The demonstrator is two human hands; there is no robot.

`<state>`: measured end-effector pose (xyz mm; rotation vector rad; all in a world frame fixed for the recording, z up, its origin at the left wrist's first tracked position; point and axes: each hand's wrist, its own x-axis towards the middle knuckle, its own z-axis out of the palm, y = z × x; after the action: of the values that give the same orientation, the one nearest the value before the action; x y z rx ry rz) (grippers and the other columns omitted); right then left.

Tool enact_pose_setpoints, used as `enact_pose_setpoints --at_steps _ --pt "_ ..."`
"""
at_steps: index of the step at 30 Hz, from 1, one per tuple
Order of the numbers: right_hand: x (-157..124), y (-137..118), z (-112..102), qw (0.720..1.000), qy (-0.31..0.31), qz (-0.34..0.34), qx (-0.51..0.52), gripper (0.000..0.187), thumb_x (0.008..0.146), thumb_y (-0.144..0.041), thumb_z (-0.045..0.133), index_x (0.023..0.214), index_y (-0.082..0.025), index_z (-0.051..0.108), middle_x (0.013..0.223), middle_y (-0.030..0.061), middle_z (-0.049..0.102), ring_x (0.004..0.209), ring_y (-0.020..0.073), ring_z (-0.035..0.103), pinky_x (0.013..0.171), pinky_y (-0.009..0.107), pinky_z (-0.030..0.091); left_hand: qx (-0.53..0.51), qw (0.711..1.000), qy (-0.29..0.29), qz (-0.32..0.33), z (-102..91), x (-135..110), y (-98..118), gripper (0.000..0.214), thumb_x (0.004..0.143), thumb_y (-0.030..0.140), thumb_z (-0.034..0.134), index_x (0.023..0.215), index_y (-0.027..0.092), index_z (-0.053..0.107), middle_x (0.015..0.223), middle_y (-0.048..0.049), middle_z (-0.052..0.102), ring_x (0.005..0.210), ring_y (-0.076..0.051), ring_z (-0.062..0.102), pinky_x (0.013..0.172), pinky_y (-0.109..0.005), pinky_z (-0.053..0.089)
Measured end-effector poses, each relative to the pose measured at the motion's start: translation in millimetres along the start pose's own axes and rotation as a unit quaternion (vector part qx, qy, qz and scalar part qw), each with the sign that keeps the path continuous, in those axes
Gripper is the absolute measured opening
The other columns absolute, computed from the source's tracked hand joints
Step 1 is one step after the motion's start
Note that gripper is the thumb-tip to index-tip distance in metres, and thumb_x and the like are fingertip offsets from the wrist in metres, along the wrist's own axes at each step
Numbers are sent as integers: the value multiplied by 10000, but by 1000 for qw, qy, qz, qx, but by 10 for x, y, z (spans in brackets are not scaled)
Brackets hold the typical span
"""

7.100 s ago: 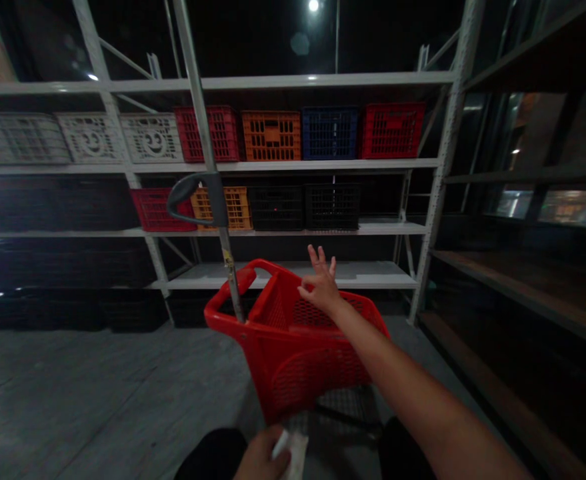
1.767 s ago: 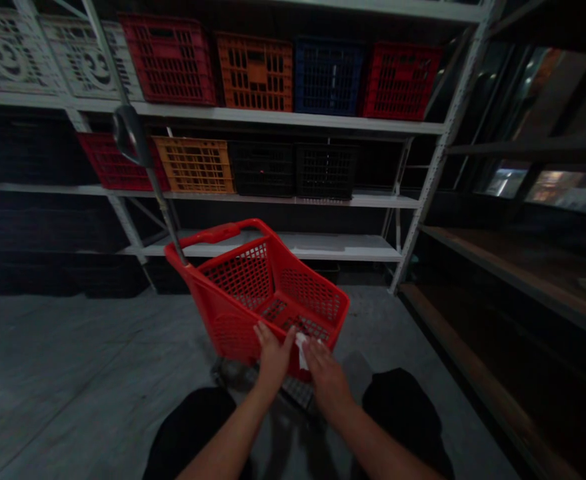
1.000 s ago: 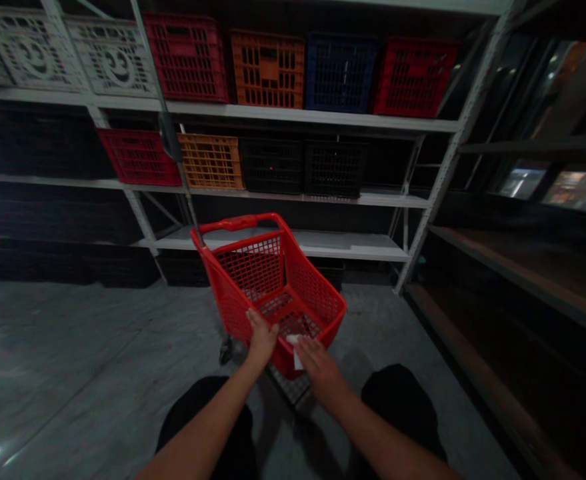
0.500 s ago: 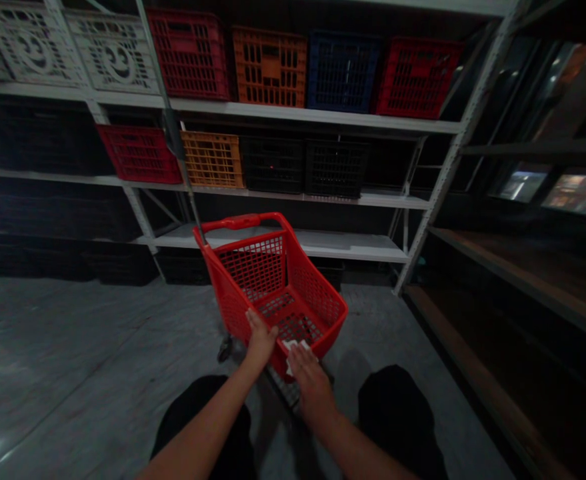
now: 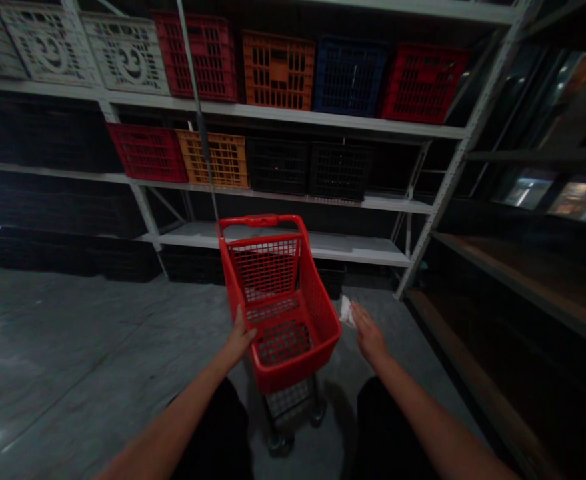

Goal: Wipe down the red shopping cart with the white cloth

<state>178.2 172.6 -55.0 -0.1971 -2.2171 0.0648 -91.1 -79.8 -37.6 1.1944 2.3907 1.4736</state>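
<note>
A red plastic shopping cart (image 5: 293, 383) with mesh walls stands in front of me, its handle at the far end and a pole rising from the handle's left corner. My left hand (image 5: 240, 337) is closed over the cart's left rim, thumb on the inner side. In my right hand (image 5: 370, 333) is a crumpled white cloth (image 5: 347, 312), pinched at the fingertips. That hand hovers just right of the cart's right side, apart from it. Whether the cloth is fabric or paper, I cannot tell.
White metal shelving (image 5: 353, 249) runs behind the cart. It holds red, orange, blue, white and black crates, such as an orange crate (image 5: 279, 70). Dark shelves with brown boards (image 5: 503, 270) stand at the right. Grey concrete floor (image 5: 73, 347) spreads to the left.
The cart has turned, so its front now points more toward me. My right hand has left the front rim with the cloth and moved right and away. My left hand stays on the left rim.
</note>
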Motion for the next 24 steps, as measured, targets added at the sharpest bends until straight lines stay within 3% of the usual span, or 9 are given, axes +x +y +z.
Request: enact_pose_setpoints --at_steps 2,4,7,8,10,12,14,18,24 --pt "120 -67 33 999 -3 20 29 639 799 28 282 1380 -239 310 1382 47 400 1312 171 292 1034 452 357 67 998 -19 10 -112 20 70 735 715 164 438 1383 84 144 1436 -132 313 1328 -214 266 1096 -361 256" --pt "159 -215 92 996 -43 4 72 594 828 -7 302 1355 -276 357 1373 14 414 1315 174 283 1030 446 365 142 990 -13 10 -202 -1 194 653 734 134 422 1355 79 229 1417 -139 347 1317 -229 286 1084 -377 275" --pt "12 -515 163 987 -96 -10 126 572 854 -30 289 1357 -297 347 1386 3 395 1290 156 335 1019 405 389 231 972 34 18 -200 -157 466 535 791 151 389 1314 61 321 1462 -178 231 1352 -299 171 1081 -503 198" --pt "-81 -622 169 986 -101 -7 132 577 857 -30 277 1371 -289 320 1400 12 373 1286 153 342 1022 397 388 269 962 38 39 -149 -241 568 489 815 180 381 1292 71 366 1466 -176 221 1350 -310 171 1076 -530 175" --pt "-285 -820 153 986 -105 -6 127 584 858 -27 263 1396 -255 267 1423 40 332 1299 161 319 1030 397 379 330 939 -13 98 16 -431 761 387 859 249 350 1191 115 498 1372 -151 417 1289 -282 334 1074 -520 185" --pt "-448 -970 120 987 -112 -30 112 584 857 -25 258 1409 -214 238 1432 69 313 1318 180 281 1034 406 372 349 925 -92 121 213 -611 906 408 900 320 267 1011 133 613 1085 -134 649 1082 -247 553 1038 -499 267" --pt "-509 -1037 100 986 -118 -70 96 583 855 -18 259 1412 -186 227 1432 90 310 1325 193 263 1036 416 367 365 915 -135 107 370 -742 981 553 912 392 176 845 127 656 833 -142 698 850 -242 644 900 -464 411" --pt "-219 -869 187 982 -119 -124 73 593 853 0 265 1413 -191 220 1417 85 340 1321 179 273 1042 419 359 377 907 -162 96 433 -815 978 638 901 454 118 801 137 661 755 -144 692 715 -251 654 652 -369 476" --pt "543 -471 516 992 -108 -45 46 543 839 -2 273 1356 -143 365 1334 121 457 1287 187 343 1020 427 383 382 900 -185 98 303 -759 935 609 893 482 162 834 146 667 812 -124 698 770 -218 655 684 -309 462"
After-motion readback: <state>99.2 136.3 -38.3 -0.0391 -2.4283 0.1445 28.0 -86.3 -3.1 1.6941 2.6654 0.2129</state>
